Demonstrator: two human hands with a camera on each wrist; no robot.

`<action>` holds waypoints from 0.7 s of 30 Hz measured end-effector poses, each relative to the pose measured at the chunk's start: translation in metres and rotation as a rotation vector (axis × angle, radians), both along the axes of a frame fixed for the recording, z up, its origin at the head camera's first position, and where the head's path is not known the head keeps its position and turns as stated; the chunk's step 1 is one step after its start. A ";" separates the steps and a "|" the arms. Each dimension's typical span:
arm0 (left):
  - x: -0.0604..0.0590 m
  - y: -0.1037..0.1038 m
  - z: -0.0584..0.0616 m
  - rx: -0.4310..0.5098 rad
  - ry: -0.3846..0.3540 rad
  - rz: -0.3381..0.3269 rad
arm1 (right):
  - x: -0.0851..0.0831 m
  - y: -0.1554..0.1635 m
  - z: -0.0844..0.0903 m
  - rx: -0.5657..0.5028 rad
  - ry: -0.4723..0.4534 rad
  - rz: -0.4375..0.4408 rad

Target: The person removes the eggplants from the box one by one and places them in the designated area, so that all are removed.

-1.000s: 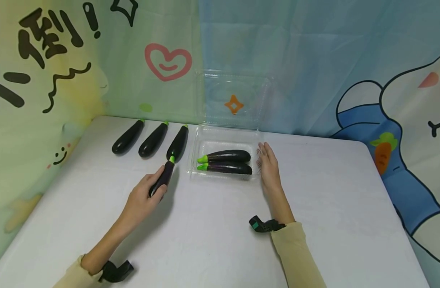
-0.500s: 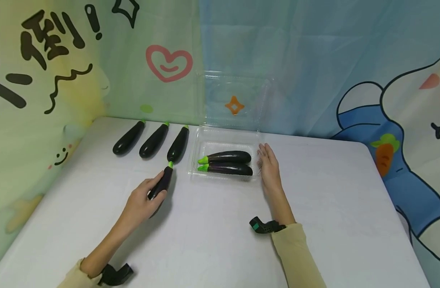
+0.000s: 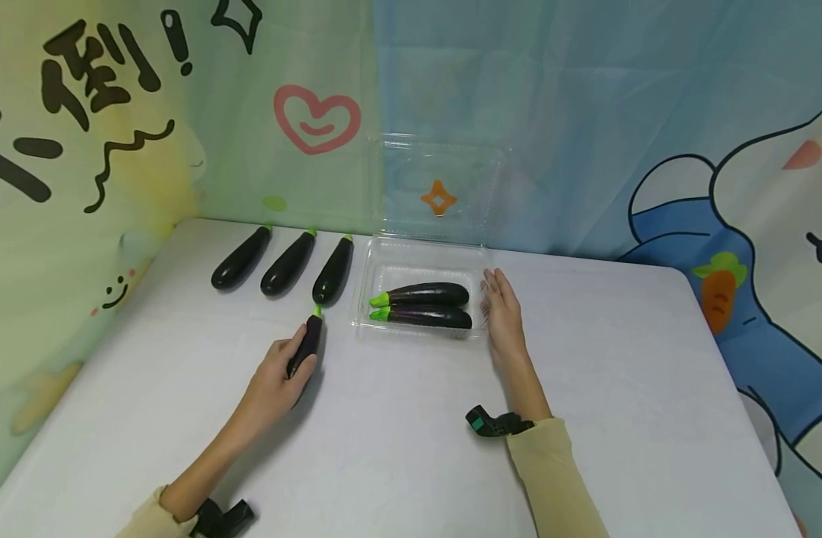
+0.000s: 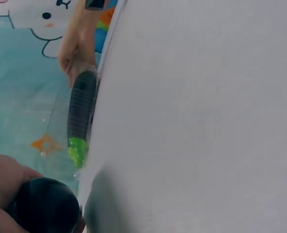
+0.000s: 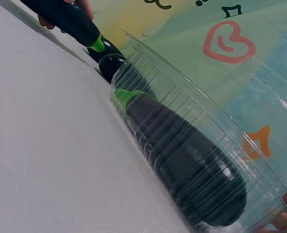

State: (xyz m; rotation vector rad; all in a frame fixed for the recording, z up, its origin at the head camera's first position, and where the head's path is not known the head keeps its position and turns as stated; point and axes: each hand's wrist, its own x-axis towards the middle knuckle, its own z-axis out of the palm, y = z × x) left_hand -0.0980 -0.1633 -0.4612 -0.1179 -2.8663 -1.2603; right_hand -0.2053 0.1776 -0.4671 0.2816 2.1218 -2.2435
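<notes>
My left hand [image 3: 276, 373] grips a dark purple eggplant [image 3: 306, 341] with a green stem, held just above the white table [image 3: 397, 418], left of the clear plastic clamshell box [image 3: 384, 269]. The same eggplant [image 4: 43, 206] fills the lower left of the left wrist view and shows as an eggplant [image 5: 68, 19] at the top left of the right wrist view. Two eggplants [image 3: 421, 305] lie side by side in the box, stems to the left. My right hand [image 3: 501, 314] rests flat with straight fingers against the box's right wall.
Three more eggplants [image 3: 286, 261] lie in a row at the back left of the table. The box's clear lid [image 3: 438, 187] stands up against the cartoon-printed backdrop. A wrist camera mount [image 3: 488, 422] sits on my right sleeve.
My left hand has drawn the eggplant slightly nearer and turned it more upright. The right hand and the box have not moved.
</notes>
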 end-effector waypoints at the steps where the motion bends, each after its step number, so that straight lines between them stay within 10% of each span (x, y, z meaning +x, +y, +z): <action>1: 0.000 0.000 -0.001 0.008 0.003 -0.004 | 0.000 0.000 0.000 0.001 0.000 0.001; 21: -0.002 -0.001 -0.010 0.043 -0.048 -0.053 | 0.013 -0.006 0.028 0.018 -0.018 0.026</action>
